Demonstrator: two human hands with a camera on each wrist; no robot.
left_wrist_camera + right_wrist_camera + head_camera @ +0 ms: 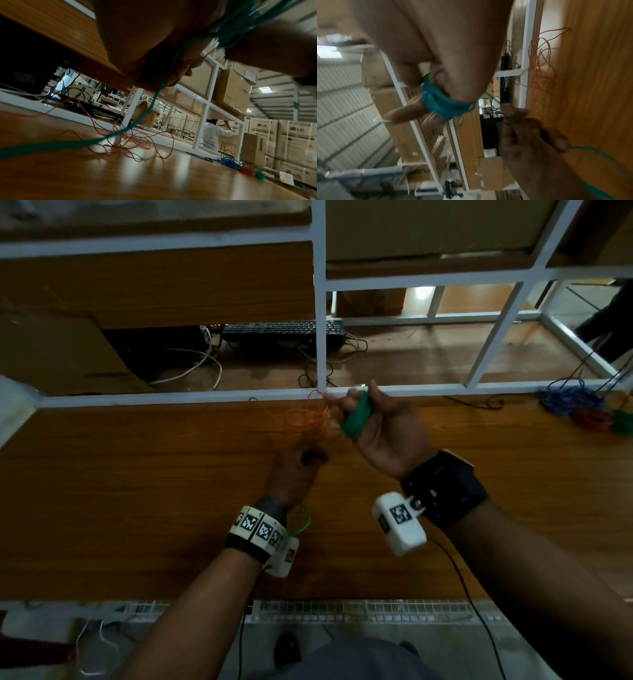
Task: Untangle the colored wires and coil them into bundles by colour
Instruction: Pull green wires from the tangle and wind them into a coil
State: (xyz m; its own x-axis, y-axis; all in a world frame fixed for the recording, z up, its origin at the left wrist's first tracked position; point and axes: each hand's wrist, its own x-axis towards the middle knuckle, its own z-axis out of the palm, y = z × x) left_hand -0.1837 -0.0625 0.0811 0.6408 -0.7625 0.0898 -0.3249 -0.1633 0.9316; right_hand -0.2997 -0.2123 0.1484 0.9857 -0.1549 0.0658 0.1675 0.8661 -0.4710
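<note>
A green wire coil (356, 416) (440, 104) is wound round the fingers of my right hand (383, 433), which is raised above the wooden table (137, 491) and grips it. Below and to the left, my left hand (294, 470) (527, 128) pinches the loose green strand (145, 115) (599, 152); that strand runs up to the coil and trails back past my left wrist (303, 525). A thin orange wire (305, 419) (130, 139) (542, 65) lies in a loose tangle on the table just beyond both hands.
Blue (568, 398), red (591, 419) and green (621, 421) wire bundles lie at the table's far right edge. A white metal frame rail (205, 398) borders the back of the table; a black keyboard (284, 332) and cables lie behind it. A person in white (214, 135) stands far off.
</note>
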